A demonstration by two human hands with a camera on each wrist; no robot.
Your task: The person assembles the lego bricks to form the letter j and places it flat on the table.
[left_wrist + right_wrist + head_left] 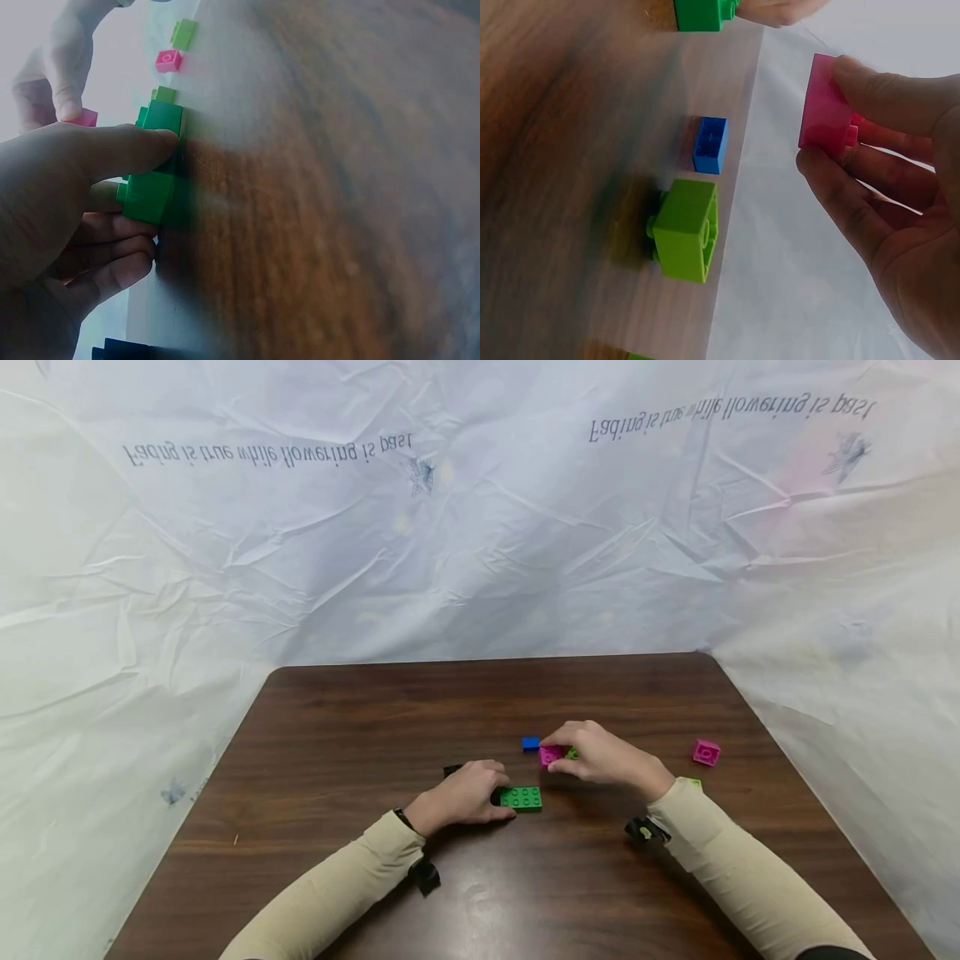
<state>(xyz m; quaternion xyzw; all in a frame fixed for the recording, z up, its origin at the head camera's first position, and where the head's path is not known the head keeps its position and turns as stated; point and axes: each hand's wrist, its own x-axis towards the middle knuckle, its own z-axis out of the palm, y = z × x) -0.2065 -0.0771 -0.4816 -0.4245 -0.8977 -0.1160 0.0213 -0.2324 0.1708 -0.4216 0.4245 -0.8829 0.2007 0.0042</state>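
Note:
My left hand (468,793) grips a green building brick (522,799) on the table, studs up. In the left wrist view the thumb lies across the brick's near side and hides part of it. Between thumb and fingertips, my right hand (600,753) pinches a pink brick (825,105), held above the tabletop. Below that hand a lime green brick (684,229) lies on its side, its hollow underside partly showing. A small blue brick (531,744) sits just left of the pink one in the head view.
Farther right on the brown table (360,718) lies another pink brick (706,752). A second lime brick (692,782) is partly hidden by the right sleeve. A black piece (452,770) shows behind the left hand. White printed sheeting (480,527) hangs around the table.

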